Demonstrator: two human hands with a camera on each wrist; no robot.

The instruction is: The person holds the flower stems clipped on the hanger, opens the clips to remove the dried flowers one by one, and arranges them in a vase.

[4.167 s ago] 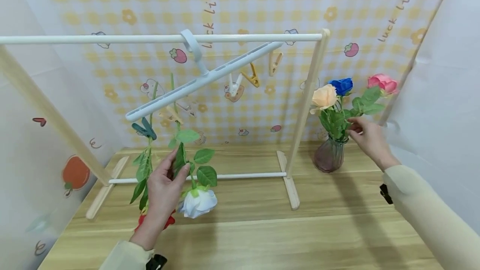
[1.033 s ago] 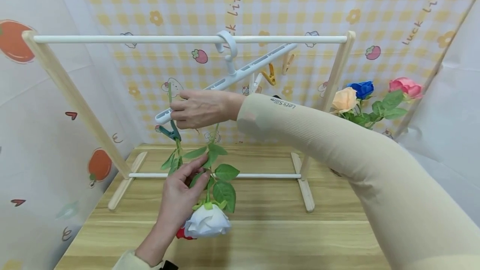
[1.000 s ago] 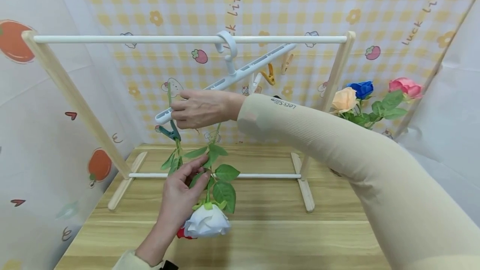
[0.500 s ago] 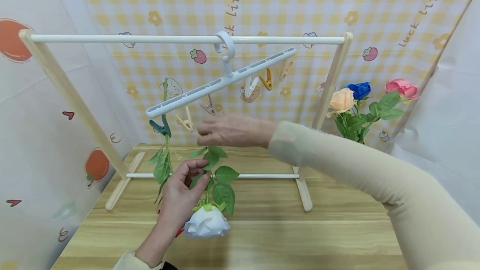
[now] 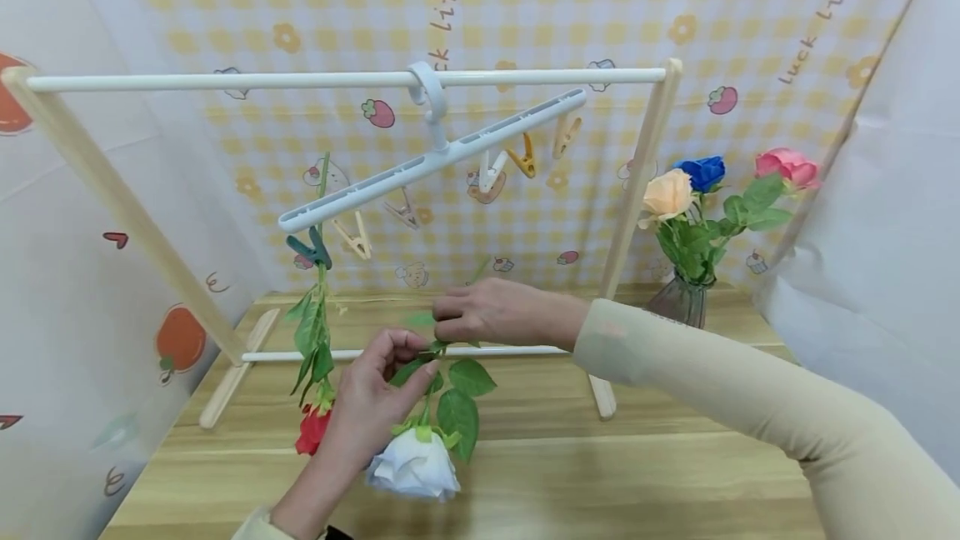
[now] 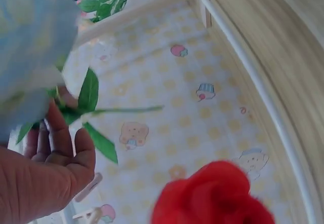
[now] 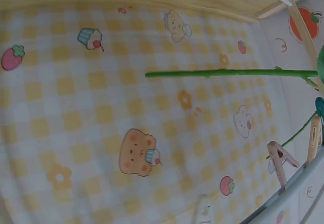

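Above the table [image 5: 600, 473], the left hand [image 5: 378, 394] and the right hand [image 5: 495, 313] at its 2 o'clock both pinch the stem of the white rose [image 5: 414, 463], bloom hanging at 6 o'clock beneath their fingers.

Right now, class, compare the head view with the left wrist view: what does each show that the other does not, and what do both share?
Only the head view shows the white plastic clip hanger on the white rail, the right hand pinching the green stem, and the orange, blue and pink roses in a glass vase. Only the left wrist view shows the left hand's palm close up from below. Both show the white rose held by the left hand, and the red rose beside it.
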